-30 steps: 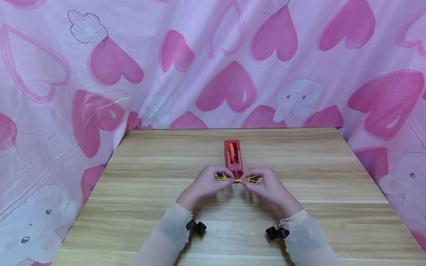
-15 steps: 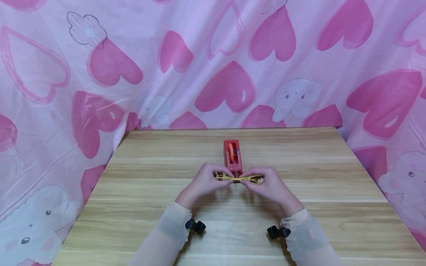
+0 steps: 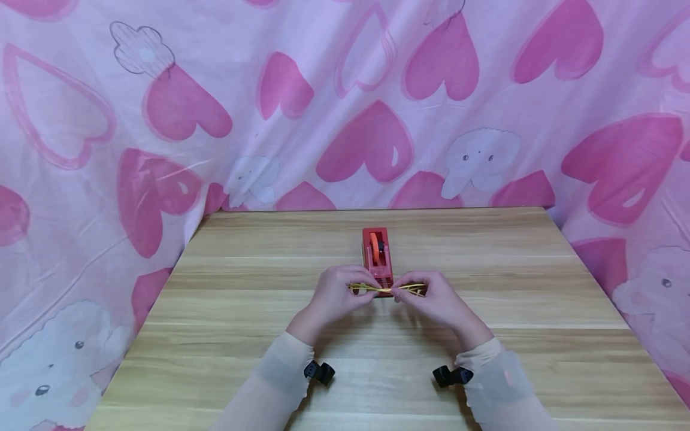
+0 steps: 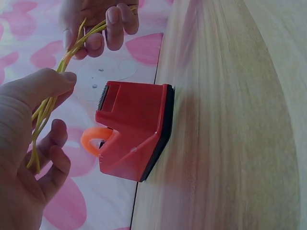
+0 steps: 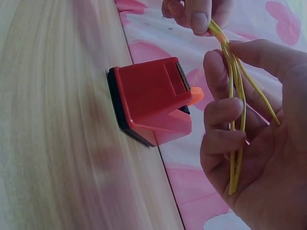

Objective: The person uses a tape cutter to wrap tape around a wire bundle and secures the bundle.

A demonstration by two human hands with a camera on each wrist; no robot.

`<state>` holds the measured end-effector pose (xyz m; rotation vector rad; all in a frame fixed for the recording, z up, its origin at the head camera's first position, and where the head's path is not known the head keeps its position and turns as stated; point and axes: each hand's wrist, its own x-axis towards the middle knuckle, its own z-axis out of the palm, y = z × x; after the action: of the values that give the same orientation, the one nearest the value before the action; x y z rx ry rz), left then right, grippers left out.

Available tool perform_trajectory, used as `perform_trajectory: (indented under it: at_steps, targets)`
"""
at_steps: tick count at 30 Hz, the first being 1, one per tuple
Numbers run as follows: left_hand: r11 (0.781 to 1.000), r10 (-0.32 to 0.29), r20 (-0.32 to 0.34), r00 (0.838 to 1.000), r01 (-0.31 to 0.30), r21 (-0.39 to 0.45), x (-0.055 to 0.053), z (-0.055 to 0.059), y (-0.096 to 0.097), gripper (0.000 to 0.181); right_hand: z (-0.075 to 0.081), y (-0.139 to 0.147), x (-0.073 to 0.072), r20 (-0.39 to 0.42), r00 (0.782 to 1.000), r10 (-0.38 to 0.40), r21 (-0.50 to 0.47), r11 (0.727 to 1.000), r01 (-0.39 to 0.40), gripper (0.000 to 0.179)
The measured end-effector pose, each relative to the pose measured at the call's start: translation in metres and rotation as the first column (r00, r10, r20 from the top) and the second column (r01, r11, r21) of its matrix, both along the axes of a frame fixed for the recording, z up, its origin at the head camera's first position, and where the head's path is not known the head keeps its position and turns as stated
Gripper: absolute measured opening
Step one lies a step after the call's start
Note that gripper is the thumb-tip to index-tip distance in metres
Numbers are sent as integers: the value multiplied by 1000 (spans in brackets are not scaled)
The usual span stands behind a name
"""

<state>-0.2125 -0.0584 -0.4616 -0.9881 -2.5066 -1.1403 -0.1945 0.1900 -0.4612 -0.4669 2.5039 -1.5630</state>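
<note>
A bundle of thin yellow cord (image 5: 237, 86) is stretched between both hands, its folded strands fanning out at each end. Around its narrow middle shows a short orange band (image 5: 220, 37). My left hand (image 3: 335, 292) pinches the bundle on one side of the band between thumb and fingertips. On the other side, the right hand (image 3: 435, 299) pinches it, with strands running loose across that palm. Just beyond the hands stands a red tape dispenser (image 4: 134, 115) with a toothed cutter and an orange roll of tape (image 4: 93, 140). The hands overlap its near end in the head view.
The wooden table (image 3: 242, 359) ends in a straight back edge beyond the dispenser. A pink curtain (image 3: 302, 137) printed with hearts hangs behind and at both sides. Each wrist carries a small black camera (image 3: 453, 376).
The hands stay near the same place and keep hold of the yellow cord. Their fingertips have drawn slightly apart, and the orange band between them shows more clearly. The tape dispenser has not moved.
</note>
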Motion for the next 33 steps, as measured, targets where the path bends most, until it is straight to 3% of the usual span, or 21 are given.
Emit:
perform_trajectory:
  at_steps: [8, 19, 24, 29, 33]
  targets:
    - [999, 1, -199, 980, -12, -52, 1, 2, 2, 14, 1, -2, -1, -6, 1000, 10, -13, 1000, -11, 16]
    - [991, -6, -305, 952, -34, -128, 0, 4, 2, 14, 2, -3, -1, -22, 1000, -22, -12, 1000, 22, 6]
    - [989, 10, -258, 966, -48, -143, 1, 4, 0, 14, 3, -5, -1, -41, 999, -19, 36, 999, 20, 6]
    - [986, 25, -133, 991, -46, -159, 1, 6, -2, 14, 2, -8, 0, -61, 998, -22, 79, 997, 27, 6]
    - [980, 44, -17, 999, -47, -195, -1, 8, -2, 9, 1, -11, 1, -111, 994, -15, 131, 991, 30, 8]
